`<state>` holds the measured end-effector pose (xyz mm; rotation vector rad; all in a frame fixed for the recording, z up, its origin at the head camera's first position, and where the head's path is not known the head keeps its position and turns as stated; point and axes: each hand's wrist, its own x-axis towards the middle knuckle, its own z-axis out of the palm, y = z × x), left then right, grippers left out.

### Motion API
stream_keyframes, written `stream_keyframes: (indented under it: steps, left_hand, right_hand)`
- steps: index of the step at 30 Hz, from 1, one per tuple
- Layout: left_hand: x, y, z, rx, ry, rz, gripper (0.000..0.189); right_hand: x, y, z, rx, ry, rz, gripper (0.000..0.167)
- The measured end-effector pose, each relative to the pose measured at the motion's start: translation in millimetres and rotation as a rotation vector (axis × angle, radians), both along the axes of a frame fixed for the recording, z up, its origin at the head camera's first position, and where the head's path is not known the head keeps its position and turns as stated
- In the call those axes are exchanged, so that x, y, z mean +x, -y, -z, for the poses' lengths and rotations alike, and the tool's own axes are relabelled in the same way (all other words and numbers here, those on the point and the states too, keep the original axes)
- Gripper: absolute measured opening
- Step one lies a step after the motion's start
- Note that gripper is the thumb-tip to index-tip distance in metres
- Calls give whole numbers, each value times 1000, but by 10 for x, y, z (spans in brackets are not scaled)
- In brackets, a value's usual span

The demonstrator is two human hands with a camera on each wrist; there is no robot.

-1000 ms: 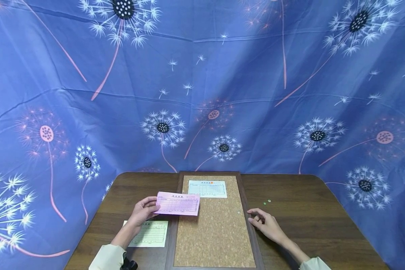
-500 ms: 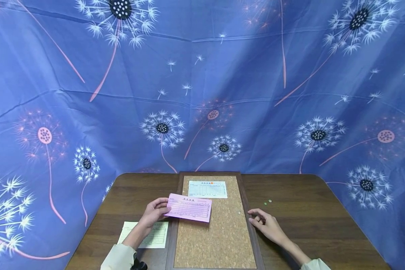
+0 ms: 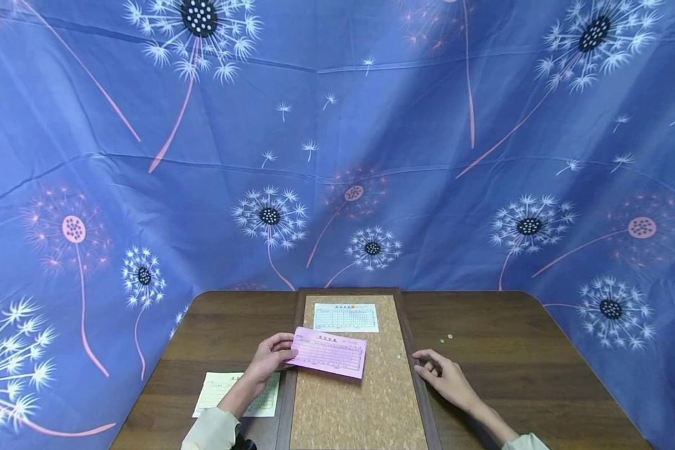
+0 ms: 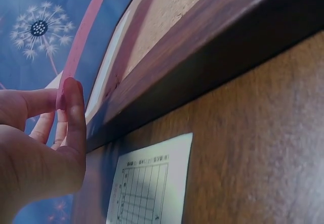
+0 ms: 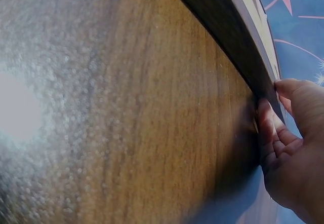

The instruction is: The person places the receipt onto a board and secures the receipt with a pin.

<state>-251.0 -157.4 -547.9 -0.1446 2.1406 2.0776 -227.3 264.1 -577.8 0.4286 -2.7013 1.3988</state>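
In the head view my left hand (image 3: 271,357) pinches a pink printed slip (image 3: 330,353) by its left end. The slip hangs over the cork board (image 3: 365,400), tilted down to the right. In the left wrist view the pink slip (image 4: 81,36) shows edge-on between thumb and fingers. A white-and-blue printed slip (image 3: 345,318) lies at the board's top, a small orange dot on its upper edge. My right hand (image 3: 447,375) has its fingertips at the board's right frame; in the right wrist view the fingers (image 5: 266,115) are right against the dark frame (image 5: 228,31).
A pale green printed slip (image 3: 216,390) lies on the wooden table (image 3: 495,312) left of the board, partly behind my left forearm. Two tiny discs, one green (image 3: 442,340) and one whitish (image 3: 450,336), lie right of the board. Blue dandelion-patterned cloth (image 3: 337,125) hangs behind.
My left hand has moved right and slightly nearer with the pink slip, from the board's left edge to over the cork. The slip has tilted a little. My right hand keeps its place.
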Motion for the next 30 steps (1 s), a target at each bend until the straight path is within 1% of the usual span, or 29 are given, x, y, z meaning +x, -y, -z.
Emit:
stream_keyframes:
  steps: [4,7,11,14,21,25,30]
  left_hand:
    - [-7,-66,20,28,-6,14,40]
    - [2,-127,7,41,-19,31,43]
    - [24,-217,-29,28,-47,43,47]
    - [23,-275,-32,28,-63,38,48]
    - [24,-405,8,7,-97,-10,48]
    - [26,-476,26,-1,-112,-11,48]
    - [39,-542,31,20,-115,-10,50]
  right_hand:
    - [14,-1,2,-9,-6,-1,24]
    - [14,1,11,-14,-6,0,24]
    - [10,4,11,-16,-16,-3,24]
    - [9,3,12,-19,-19,-2,24]
    - [4,-4,32,-8,-6,9,23]
    - [-5,-7,40,-9,-20,6,23]
    - [-22,-12,42,1,-44,-3,23]
